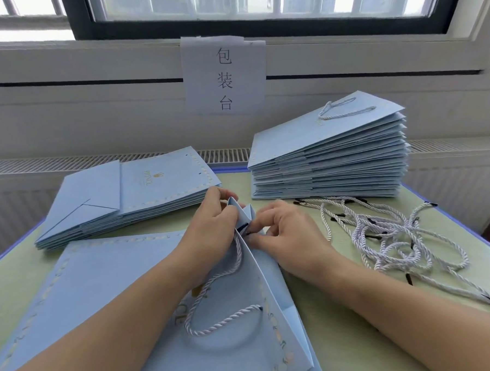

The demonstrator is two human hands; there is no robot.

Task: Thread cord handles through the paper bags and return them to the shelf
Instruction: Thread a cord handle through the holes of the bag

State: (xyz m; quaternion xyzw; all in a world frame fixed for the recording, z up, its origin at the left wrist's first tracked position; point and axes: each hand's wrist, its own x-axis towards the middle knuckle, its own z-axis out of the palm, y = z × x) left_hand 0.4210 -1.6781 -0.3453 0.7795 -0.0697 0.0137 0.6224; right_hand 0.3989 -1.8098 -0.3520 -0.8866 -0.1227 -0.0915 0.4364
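Bag in hand: the bag (107, 283) lies flat on the table (345, 333), nearest the person, its mouth edge lifted so the punched holes can be reached from both sides.
Left hand: the left hand (212, 226) curls its fingers over the raised mouth edge and pinches the paper, seemingly to hold the panel stiff while the cord goes through.
Right hand: the right hand (286, 234) is just right of that edge; thumb and forefinger are pressed together on the dark cord tip at the hole, the other fingers loosely curled.
Cord: the cord (217, 323) loops across the bag's face, one end already at a hole low on the mouth edge, the other running up to the pinch; this looks like the second end of one handle being fed.
Loose cords: a tangle of cords (388, 240) lies right of the bag, near the threading hand, likely so the next one is a short reach.
Unthreaded stack: a stack (120, 203) behind the bag, to its left, shows bare holes and no handles.
Finished stack: a taller pile (327, 158) behind the bag, to its right, has a handle on its top bag, so done bags appear to be kept apart.
Sign: a paper sign (224, 75) hangs on the wall beyond both stacks.
Shelf: none in view.
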